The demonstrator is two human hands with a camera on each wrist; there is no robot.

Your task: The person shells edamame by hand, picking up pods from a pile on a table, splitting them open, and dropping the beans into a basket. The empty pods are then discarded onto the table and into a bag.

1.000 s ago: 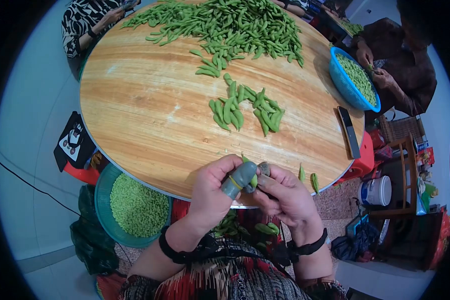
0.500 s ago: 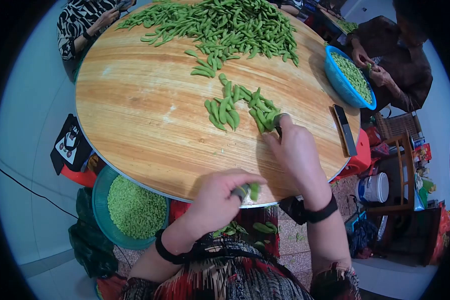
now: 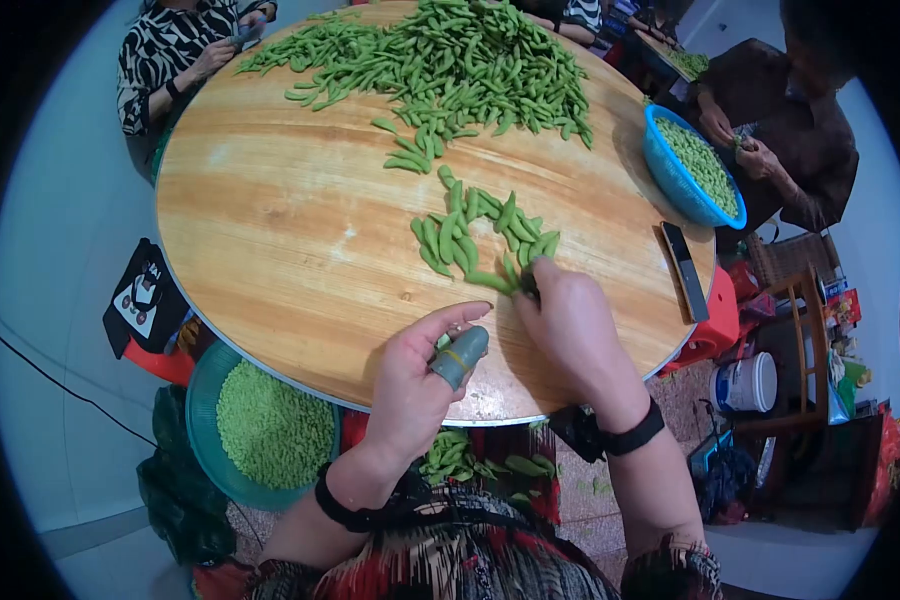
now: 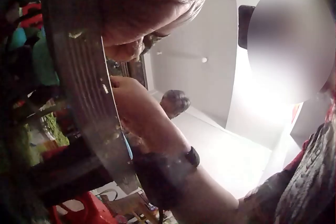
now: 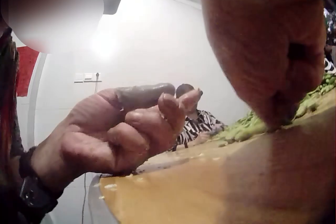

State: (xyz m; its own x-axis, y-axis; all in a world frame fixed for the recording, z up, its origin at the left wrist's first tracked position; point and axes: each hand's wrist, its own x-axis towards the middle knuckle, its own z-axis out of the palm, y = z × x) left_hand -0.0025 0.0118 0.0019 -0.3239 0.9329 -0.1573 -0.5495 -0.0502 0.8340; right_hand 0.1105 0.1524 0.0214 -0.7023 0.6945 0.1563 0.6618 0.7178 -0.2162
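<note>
Round wooden bench (image 3: 290,230), light grain, metal rim; pale floor beneath, white walls in the wrist views. Writing: black-and-white printed bag (image 3: 145,290) beside the bench, marks too small to read. On the bench: large heap of green pods (image 3: 450,60) at the far side; small cluster of pods (image 3: 470,230) near the middle; dark flat slab (image 3: 685,270) by the right edge. Blue basket (image 3: 670,180) of shelled beans at the far right rim; teal basket (image 3: 195,420) of shelled beans below the near left rim; white bucket (image 3: 753,382) on the floor at right. Person's right hand (image 3: 570,320): reaches over the bench, grip narrow, fingertips pinched on a pod (image 3: 495,280) at the near edge of the small cluster. Person's left hand (image 3: 415,385): at the near rim, grey-green thumb guard (image 3: 460,357) on the thumb, forefinger stretched out, grip loose with nothing seen in it. Black band on each wrist. Two more persons sit at the far left and far right. Head view alone gives the layout and baskets; right wrist view alone gives the left palm side, fingers half curled under the guard, and the right fingertips down on the wood; left wrist view gives the rim from below.
</note>
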